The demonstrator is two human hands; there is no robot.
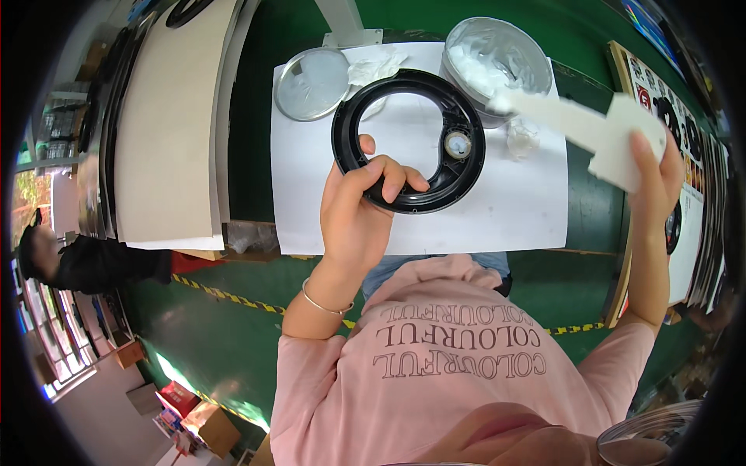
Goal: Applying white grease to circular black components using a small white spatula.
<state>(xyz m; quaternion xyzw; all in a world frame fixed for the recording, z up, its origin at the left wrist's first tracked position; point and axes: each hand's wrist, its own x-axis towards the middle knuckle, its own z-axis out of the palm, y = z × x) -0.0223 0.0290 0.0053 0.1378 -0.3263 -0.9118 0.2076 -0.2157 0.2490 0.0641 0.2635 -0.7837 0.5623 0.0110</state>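
Note:
My left hand [357, 210] grips the near rim of a black plastic ring [404, 81] and holds it over a white paper sheet [482, 210]. A small round silver part [457, 144] sits in the ring's right side. My right hand [649, 179] holds a flat white spatula [575, 120]. Its tip reaches the rim of a round metal tub of white paste [497, 62] just behind the ring.
The tub's metal lid [312, 83] lies at the sheet's back left, beside crumpled plastic [377, 68]. Beige boards [167, 124] are stacked on the green table to the left. Printed boards [691, 140] stand at the right. A person in black [78, 264] is far left.

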